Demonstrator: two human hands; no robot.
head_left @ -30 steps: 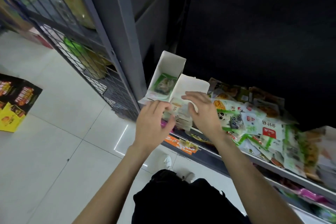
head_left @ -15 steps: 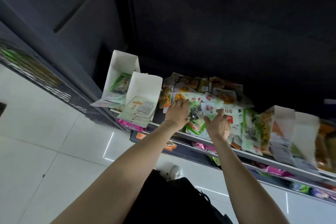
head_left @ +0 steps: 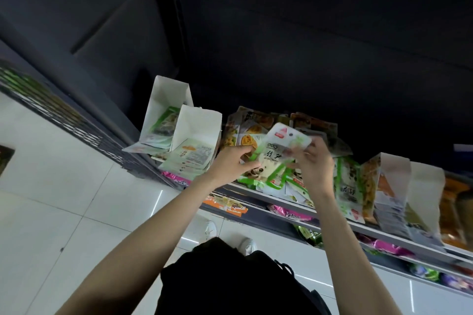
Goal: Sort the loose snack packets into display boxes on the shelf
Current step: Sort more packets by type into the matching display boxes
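A heap of loose snack packets (head_left: pixel 271 120) lies on the shelf (head_left: pixel 358 227) in the middle. My right hand (head_left: pixel 316 163) pinches a white and green packet (head_left: pixel 284 143) lifted above the heap. My left hand (head_left: pixel 234 162) grips the lower left part of green-edged packets (head_left: pixel 268 169) just under it. Two white display boxes stand at the left: the far one (head_left: pixel 163 107) holds green packets, the nearer one (head_left: pixel 202 125) holds pale packets with an orange mark.
More white display boxes (head_left: pixel 394 176) with packets stand at the right of the shelf. Lower shelves carry pink, orange and green packets (head_left: pixel 291 216). A wire mesh rack (head_left: pixel 76 123) runs along the left over a white tiled floor (head_left: pixel 51 212).
The view swung from the left boxes to the loose heap. Both hands left the second box, reached into the heap, and my right hand lifted a white and green packet.
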